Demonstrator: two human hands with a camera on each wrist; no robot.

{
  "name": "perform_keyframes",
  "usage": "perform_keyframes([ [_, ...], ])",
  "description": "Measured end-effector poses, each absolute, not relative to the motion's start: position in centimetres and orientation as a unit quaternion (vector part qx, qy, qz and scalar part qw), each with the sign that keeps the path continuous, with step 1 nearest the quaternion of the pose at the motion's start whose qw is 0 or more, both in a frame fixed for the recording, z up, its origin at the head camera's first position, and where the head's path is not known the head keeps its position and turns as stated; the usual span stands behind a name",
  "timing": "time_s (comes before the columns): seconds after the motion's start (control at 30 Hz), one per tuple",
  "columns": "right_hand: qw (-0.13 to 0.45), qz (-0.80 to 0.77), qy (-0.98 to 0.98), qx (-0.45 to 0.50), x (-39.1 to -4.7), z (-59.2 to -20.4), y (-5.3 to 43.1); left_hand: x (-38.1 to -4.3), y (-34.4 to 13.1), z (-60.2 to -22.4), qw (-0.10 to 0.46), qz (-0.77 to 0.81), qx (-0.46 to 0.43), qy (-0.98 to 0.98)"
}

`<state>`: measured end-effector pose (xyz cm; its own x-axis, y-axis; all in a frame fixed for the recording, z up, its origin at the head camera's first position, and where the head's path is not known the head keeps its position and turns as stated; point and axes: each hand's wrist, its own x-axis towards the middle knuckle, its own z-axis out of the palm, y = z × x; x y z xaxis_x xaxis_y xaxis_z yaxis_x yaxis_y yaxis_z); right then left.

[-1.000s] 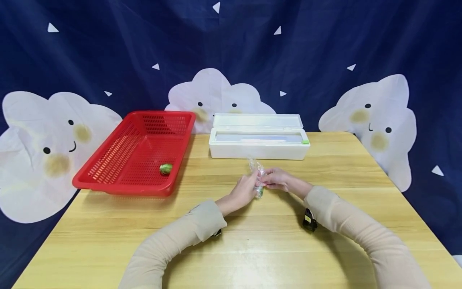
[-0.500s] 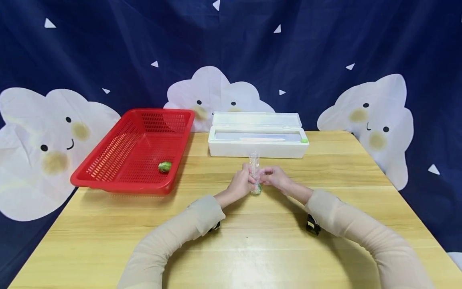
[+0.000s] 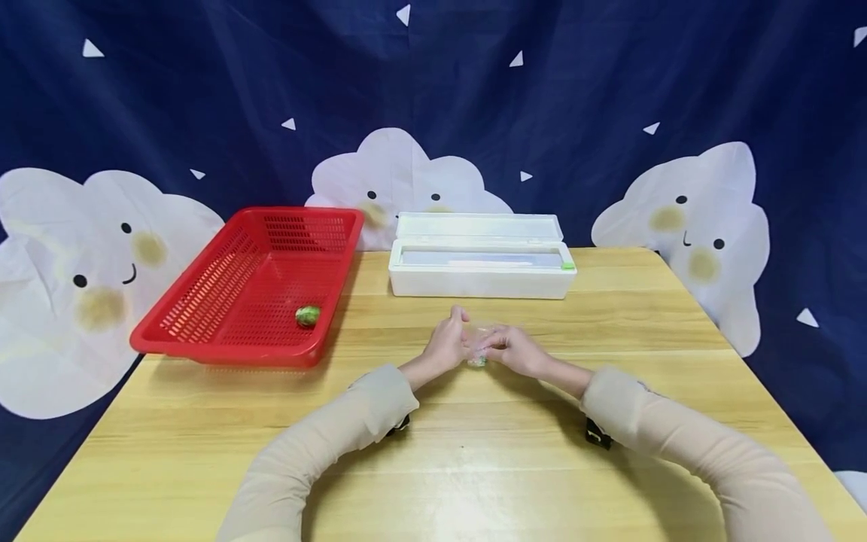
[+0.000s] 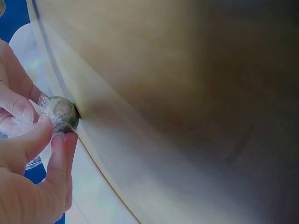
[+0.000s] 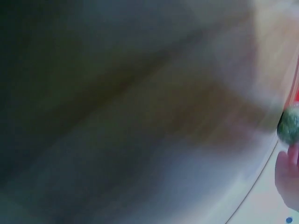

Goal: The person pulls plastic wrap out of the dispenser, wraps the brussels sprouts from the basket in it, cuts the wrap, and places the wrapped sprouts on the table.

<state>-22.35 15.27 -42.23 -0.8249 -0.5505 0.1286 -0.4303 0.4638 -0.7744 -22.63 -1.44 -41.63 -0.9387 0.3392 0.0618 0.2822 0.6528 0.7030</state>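
Observation:
Both hands work on a small round green vegetable [image 4: 64, 114], possibly a Brussels sprout, wrapped in crinkled cling film [image 3: 479, 335]. My left hand [image 3: 443, 346] holds the wrapped vegetable; in the left wrist view its thumb and fingertips pinch the film close against the vegetable. From the other side my right hand [image 3: 518, 351] pinches the gathered film. At the right edge of the right wrist view, the green vegetable [image 5: 288, 126] shows above part of a hand [image 5: 287, 179]. Fingers hide much of the film.
A red perforated basket [image 3: 250, 351] stands at the left with a similar green vegetable [image 3: 308, 316] inside. Behind the hands is a long white cling film dispenser [image 3: 481, 284], its lid raised and a green slider at its right end. A cloud-patterned dark blue cloth hangs behind the wooden table.
The film's loose end, which stood up above the hands, is now down between them. My left hand has shifted slightly left, and my right fingers have come over the film.

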Motion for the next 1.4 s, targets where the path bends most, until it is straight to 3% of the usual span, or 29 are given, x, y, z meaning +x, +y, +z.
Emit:
perform_keyframes([
  [0.37, 0.059, -0.423, 0.855, -0.293, -22.4, -42.2, 14.9, -23.0, -3.2, -41.3, 0.097, 0.450, 0.216, 0.861],
  [0.83, 0.065, -0.404, 0.878, -0.247, -23.0, -41.9, 14.5, -23.2, -3.3, -41.9, 0.035, 0.443, 0.255, 0.859],
  [1.23, 0.096, -0.445, 0.864, -0.214, -21.7, -41.3, 14.8, -22.1, -2.6, -41.7, 0.059, 0.444, 0.205, 0.870],
  [1.4, 0.076, -0.432, 0.876, -0.203, -21.8, -41.6, 14.5, -22.5, -2.5, -41.9, 0.072, 0.454, 0.211, 0.863],
])
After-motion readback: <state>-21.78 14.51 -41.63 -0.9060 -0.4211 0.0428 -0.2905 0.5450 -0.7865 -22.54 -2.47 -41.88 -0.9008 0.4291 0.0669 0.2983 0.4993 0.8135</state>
